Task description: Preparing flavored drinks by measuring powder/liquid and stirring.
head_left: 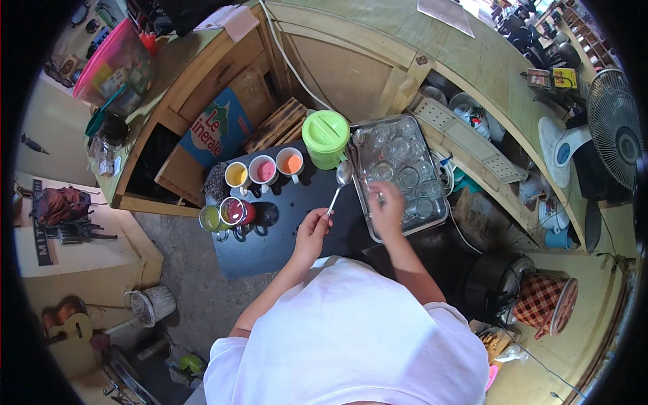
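My left hand (313,229) pinches the handle of a metal spoon (343,175), bowl pointing up and away from me, over the dark tabletop (260,256). My right hand (387,209) is above the near left part of a metal tray (442,209) of clear glasses (408,177); its fingers are smeared by motion, so I cannot tell what they hold. A pitcher with a light green lid (325,135) stands just beyond the spoon. To its left are white cups with yellow (237,175), pink (262,169) and orange (291,163) contents. Nearer stand a green-filled glass cup (211,218) and a magenta-filled one (236,211).
Wooden counters (378,27) curve round the table's far side. A white cable (297,71) hangs behind the pitcher. A dark, textured object (217,182) sits by the yellow cup. To the right are a black cooker-like appliance (496,283) and a fan (611,108).
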Demonstrator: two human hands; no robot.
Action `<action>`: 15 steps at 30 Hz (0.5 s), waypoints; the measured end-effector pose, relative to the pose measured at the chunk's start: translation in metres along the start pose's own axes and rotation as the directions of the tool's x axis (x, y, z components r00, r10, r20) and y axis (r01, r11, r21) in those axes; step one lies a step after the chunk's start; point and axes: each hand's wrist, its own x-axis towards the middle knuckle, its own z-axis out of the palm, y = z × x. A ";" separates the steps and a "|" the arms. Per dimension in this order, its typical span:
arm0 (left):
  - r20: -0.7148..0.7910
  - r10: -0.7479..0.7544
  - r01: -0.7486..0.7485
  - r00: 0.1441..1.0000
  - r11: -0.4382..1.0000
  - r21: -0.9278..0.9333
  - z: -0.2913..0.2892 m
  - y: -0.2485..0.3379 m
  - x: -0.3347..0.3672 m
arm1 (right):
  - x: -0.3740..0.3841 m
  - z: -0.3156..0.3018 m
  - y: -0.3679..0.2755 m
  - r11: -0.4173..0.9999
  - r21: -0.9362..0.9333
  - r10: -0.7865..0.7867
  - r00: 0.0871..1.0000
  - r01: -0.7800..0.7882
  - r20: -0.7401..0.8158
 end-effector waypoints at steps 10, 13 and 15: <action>-0.006 0.013 -0.014 1.000 0.996 -0.092 -0.010 0.002 -0.008 | 0.037 -0.057 0.061 0.759 -0.650 0.224 0.925 0.032 0.308; 0.006 0.003 -0.001 1.000 0.988 -0.154 -0.008 0.007 -0.013 | 0.036 -0.053 0.073 0.739 -0.674 0.262 0.915 0.014 0.307; -0.007 0.002 -0.003 1.000 0.987 -0.163 -0.006 0.009 -0.017 | 0.036 -0.055 0.076 0.741 -0.671 0.263 0.913 0.016 0.313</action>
